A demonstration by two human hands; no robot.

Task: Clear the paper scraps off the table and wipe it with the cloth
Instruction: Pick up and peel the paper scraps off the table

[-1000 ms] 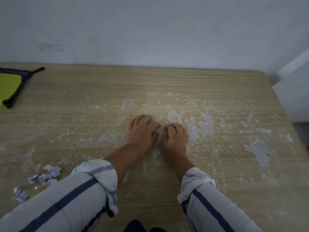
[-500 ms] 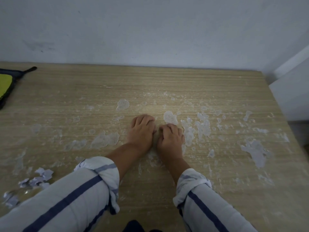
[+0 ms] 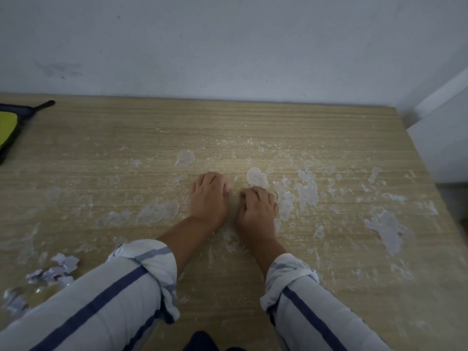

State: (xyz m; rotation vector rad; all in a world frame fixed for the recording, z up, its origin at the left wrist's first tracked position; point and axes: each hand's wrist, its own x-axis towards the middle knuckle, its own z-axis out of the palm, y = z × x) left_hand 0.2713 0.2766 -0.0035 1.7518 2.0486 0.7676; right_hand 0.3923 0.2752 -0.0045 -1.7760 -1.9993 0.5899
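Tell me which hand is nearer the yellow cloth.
Left. The left hand lies in the middle, with the yellow cloth far to its left; the right hand sits on its other side, farther away.

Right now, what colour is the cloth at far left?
The flat cloth: yellow, black edging; head view.

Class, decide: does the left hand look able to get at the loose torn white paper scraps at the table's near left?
Probably yes: only bare wooden table lies between the left hand and the torn white paper scraps; nothing blocks it.
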